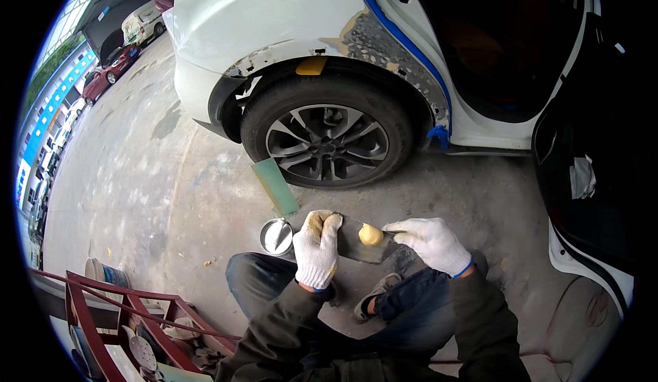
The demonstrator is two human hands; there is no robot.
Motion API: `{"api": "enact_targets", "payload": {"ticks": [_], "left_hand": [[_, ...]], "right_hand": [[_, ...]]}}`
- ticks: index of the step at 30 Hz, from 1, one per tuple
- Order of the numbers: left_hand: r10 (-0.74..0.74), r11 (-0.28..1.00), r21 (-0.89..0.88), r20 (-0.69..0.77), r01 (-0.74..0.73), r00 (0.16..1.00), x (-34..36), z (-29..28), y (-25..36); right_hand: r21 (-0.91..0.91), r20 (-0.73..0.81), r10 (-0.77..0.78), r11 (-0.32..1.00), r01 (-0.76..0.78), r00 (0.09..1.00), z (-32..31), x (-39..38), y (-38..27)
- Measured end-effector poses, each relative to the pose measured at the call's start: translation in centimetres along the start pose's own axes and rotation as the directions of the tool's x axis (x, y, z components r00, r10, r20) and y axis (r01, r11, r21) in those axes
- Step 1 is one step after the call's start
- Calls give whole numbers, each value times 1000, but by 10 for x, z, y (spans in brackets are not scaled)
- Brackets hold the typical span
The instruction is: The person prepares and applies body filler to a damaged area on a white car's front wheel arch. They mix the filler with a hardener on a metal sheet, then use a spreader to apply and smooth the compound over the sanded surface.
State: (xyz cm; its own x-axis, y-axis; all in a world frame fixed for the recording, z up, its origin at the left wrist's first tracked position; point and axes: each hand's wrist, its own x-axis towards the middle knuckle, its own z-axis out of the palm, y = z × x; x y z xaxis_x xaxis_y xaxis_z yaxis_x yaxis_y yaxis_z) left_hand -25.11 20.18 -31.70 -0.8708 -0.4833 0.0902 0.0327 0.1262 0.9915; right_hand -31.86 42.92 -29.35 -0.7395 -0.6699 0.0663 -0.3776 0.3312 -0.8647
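Observation:
My left hand (319, 248), in a white knit glove with yellowish stains, grips the left end of a thin dark flat plate (351, 243). A rounded lump of yellow putty (371, 235) sits on the plate. At the plate's right end is my gloved right hand (428, 240), its thumb and fingers closed. Whether it pinches the plate's edge or a separate thin tool, I cannot make out. Ahead stands a white car (260, 12) with a sanded grey and cream patch (387, 43) above its rear wheel (327, 141). Blue tape (404, 37) follows the door opening.
A round tin (277, 237) with whitish contents stands left of my hands. A green sheet (275, 187) leans by the tyre. At lower left is a dark red metal rack (103, 313) holding sanding discs, with a bucket (106, 272) behind it. The open car door (596, 156) is at right.

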Motion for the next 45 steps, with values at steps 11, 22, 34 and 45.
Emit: {"api": "enact_targets", "payload": {"ticks": [11, 22, 34, 45], "left_hand": [[-11, 993, -115, -180, -10, 984, 3, 17, -12], [40, 994, -90, -157, -55, 987, -5, 11, -5], [76, 995, -60, -88, -82, 993, -4, 8, 2], [18, 954, -301, 30, -8, 999, -2, 8, -3]], "right_hand": [[-709, -154, -564, 635, 307, 811, 61, -11, -28], [-656, -232, -616, 671, 347, 753, 61, -12, -27], [-610, -377, -640, 715, 340, 670, 41, -7, -29], [-112, -252, -249, 967, 227, 935, 6, -11, -10]]}}
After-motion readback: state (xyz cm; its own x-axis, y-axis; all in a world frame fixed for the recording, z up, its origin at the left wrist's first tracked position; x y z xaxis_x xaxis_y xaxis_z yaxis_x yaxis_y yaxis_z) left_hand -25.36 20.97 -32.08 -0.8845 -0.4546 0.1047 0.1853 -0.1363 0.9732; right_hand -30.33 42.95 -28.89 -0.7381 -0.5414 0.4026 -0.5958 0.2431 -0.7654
